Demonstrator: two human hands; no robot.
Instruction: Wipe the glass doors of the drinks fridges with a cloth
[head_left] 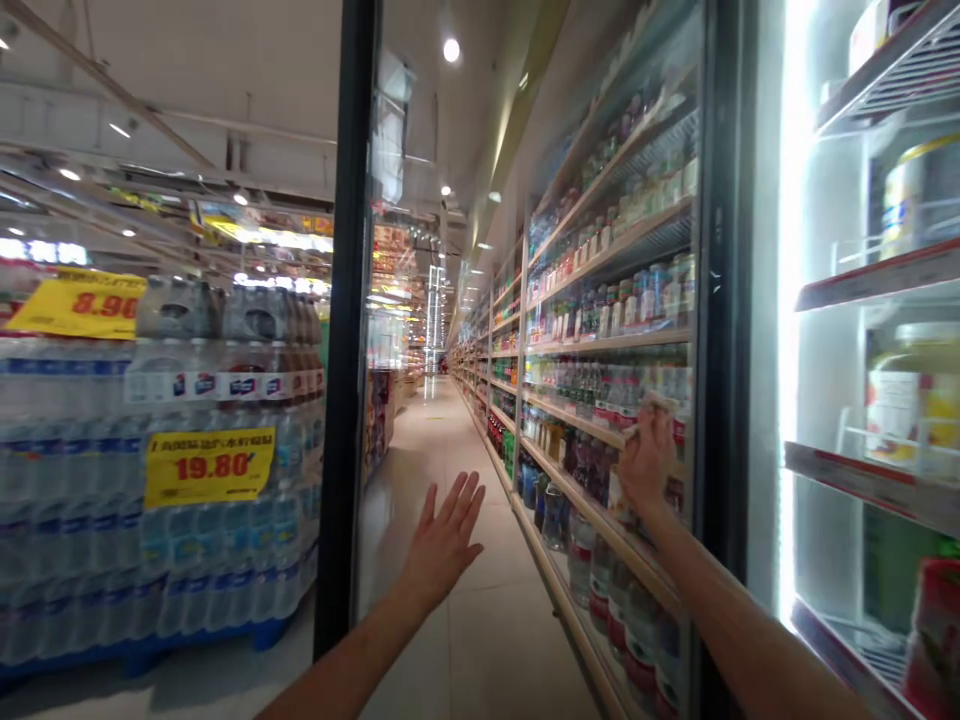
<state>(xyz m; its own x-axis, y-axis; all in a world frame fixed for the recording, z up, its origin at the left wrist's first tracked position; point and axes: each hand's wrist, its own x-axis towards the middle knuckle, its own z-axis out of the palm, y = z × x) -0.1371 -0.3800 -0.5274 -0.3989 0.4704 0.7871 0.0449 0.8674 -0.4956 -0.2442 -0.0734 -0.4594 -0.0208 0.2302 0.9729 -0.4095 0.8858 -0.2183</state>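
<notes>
A single camera, worn on the person's head, looks forward from head level over the left hand (446,535) and right hand (646,465). It faces a black door frame (343,330) near at hand, with a long aisle floor (487,600) stretching ahead, lit cooler shelves (877,275) close at right and bottle packs (202,545) farther left.

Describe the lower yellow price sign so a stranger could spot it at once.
Left of the black door frame stands a big stack of bottled drinks. On its front, about halfway down, is the lower price sign. It reads 19.80 in red, while the other yellow sign, higher and farther left, shows 8.90.
</notes>
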